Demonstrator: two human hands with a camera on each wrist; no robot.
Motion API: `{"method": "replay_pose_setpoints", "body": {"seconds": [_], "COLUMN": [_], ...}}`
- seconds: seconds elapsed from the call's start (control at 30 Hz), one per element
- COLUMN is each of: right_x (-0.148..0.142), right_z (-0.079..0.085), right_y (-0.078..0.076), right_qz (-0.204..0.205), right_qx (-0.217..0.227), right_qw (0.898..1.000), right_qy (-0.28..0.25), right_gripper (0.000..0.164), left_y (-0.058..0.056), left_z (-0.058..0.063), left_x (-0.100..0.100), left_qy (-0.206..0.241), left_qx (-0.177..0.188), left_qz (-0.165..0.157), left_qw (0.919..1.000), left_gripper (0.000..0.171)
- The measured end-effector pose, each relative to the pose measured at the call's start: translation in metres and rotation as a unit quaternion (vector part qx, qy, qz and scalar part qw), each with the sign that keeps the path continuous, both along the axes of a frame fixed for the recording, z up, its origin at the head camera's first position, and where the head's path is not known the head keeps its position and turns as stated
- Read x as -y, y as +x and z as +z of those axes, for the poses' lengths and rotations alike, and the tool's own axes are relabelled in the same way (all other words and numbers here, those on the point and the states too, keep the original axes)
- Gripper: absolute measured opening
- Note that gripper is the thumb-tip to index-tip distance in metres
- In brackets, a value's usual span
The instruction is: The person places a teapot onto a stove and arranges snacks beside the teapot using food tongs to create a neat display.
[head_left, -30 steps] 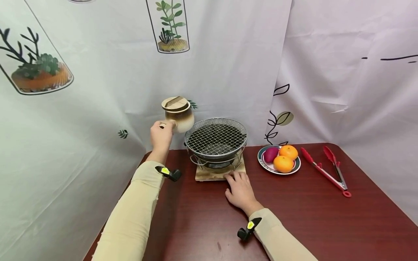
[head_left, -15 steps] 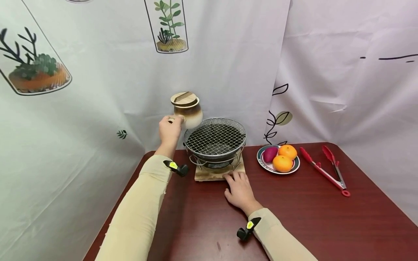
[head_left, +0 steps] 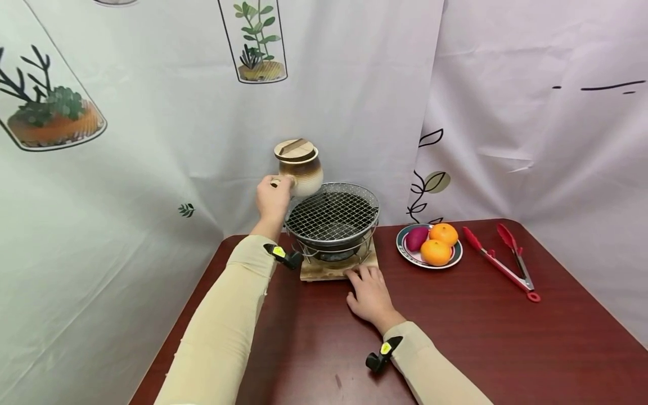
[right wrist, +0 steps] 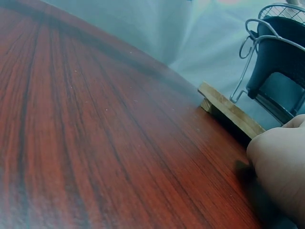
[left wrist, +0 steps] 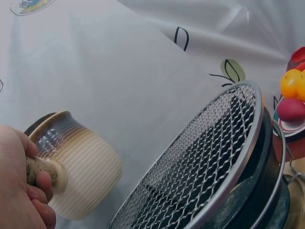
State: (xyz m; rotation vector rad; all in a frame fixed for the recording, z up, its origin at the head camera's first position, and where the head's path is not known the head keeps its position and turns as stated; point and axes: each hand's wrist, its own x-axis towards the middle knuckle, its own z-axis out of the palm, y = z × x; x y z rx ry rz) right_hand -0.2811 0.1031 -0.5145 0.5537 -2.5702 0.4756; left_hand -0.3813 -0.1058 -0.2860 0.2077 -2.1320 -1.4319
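My left hand (head_left: 273, 198) grips the side handle of a ribbed cream-and-brown ceramic teapot (head_left: 306, 178), topped by a round wooden lid (head_left: 295, 149). In the left wrist view the fingers curl round the handle, and the pot (left wrist: 86, 171) hangs apart from the wire mesh (left wrist: 200, 152). From the head view it overlaps the left rear rim of the round tabletop grill (head_left: 334, 216). The grill stands in a wire frame on a wooden board (head_left: 324, 271). My right hand (head_left: 372, 297) rests its fingertips on the board's front right edge, the fingers relaxed.
Right of the grill stands a patterned plate (head_left: 401, 247) with two oranges (head_left: 436, 252) and a purple oval item (head_left: 417, 239). Farther right lie red-tipped tongs (head_left: 506, 267), spread apart. A printed white curtain (head_left: 354, 84) hangs directly behind the table's back edge.
My left hand has carried the teapot right and slightly upward, from beside the grill to over its left rear rim. The right hand stays at the board.
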Motion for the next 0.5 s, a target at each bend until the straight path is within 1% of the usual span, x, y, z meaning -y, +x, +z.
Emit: {"method": "replay_pose_setpoints", "body": {"seconds": [0.2,0.33,0.5], "right_x": [0.000,0.000,0.001], "right_z": [0.001,0.001,0.001], "right_y": [0.000,0.000,0.000], "right_qz": [-0.001,-0.002,-0.001], "right_qx": [0.001,-0.003,-0.005], "right_qw": [1.000,1.000,1.000], "right_qy": [-0.001,0.001,0.002], "right_gripper": [0.048,0.048,0.049], "left_y": [-0.001,-0.001,-0.001], "left_z": [0.001,0.002,0.002], "left_x": [-0.006,-0.011,-0.016], "left_qy": [0.011,0.008,0.010], "left_qx": [0.000,0.004,0.002], "left_qz": [-0.007,-0.007,-0.015], "left_qw": [0.9999,0.9999,0.9998], "left_gripper": [0.033,0.033,0.032]}}
